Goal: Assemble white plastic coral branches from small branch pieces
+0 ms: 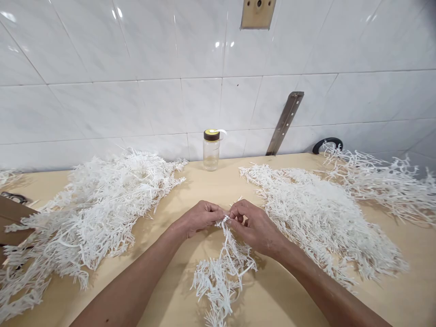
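My left hand (pixel 201 218) and my right hand (pixel 251 224) meet above the middle of the table, their fingertips pinched close together. Between them they grip the upper end of a white branched plastic sprig (pixel 223 277), which looks like artificial foliage. The rest of the sprig hangs and spreads down toward the table's near side, below my hands. Exactly how the fingertips grasp the stem end is partly hidden by the fingers. To the left lies a large heap of similar white sprigs (pixel 105 204), and another heap (pixel 316 213) lies to the right of my right hand.
A clear bottle with a black and yellow lid (pixel 211 151) stands by the tiled wall. A metal ruler-like strip (pixel 285 122) leans there, near a black curved object (pixel 327 143). More branched white pieces (pixel 391 181) lie far right; a brown box (pixel 13 222) sits left.
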`<action>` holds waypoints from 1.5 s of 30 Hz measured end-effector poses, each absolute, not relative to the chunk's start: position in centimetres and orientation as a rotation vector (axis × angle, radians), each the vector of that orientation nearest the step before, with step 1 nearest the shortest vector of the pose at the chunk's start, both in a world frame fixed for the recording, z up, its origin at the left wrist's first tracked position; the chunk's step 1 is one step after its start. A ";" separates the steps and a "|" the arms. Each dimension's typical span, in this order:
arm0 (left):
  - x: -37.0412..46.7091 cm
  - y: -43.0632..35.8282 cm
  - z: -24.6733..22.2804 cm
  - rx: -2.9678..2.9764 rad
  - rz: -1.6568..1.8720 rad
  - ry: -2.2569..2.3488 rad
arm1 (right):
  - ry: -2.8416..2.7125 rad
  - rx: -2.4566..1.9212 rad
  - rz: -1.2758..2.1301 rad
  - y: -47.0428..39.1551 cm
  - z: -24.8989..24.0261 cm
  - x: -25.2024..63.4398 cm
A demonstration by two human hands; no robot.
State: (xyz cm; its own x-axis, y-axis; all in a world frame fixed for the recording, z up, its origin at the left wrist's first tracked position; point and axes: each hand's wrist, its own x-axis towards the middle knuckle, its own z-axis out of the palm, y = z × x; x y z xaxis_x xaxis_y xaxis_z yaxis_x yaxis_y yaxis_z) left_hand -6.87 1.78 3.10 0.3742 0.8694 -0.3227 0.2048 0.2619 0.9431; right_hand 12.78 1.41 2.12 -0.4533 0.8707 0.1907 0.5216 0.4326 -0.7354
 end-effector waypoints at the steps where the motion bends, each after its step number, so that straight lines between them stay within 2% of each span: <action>1: -6.8 1.8 3.1 1.268 0.634 1.142 | -2.132 -1.178 0.810 1.4 2.1 12.8; 8: -6.6 1.6 3.4 1.385 0.636 1.249 | -2.154 -1.267 0.751 1.5 2.1 12.8; 16: -6.5 1.9 3.0 1.193 0.691 1.185 | -2.211 -1.276 0.676 1.5 2.5 13.1; 22: -6.1 2.0 2.2 1.112 0.853 1.196 | -2.114 -1.306 0.836 1.7 2.4 13.1; 30: -6.6 1.8 2.5 1.105 0.766 1.050 | -2.044 -1.252 0.915 1.9 2.0 13.3; 37: -5.9 1.9 1.6 1.176 0.980 1.143 | -1.977 -1.233 0.976 1.9 1.8 13.4; 45: -5.5 1.8 0.8 1.288 1.038 1.238 | -1.900 -1.111 0.723 2.2 2.0 13.4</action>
State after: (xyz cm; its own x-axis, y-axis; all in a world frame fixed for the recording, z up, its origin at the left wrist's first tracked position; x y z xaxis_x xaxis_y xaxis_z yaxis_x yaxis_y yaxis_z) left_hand -5.52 1.84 0.82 0.0977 0.9931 -0.0649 0.1090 0.0541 0.9926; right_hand 13.42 2.15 2.04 -0.2928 0.8892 0.3515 0.4310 0.4509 -0.7816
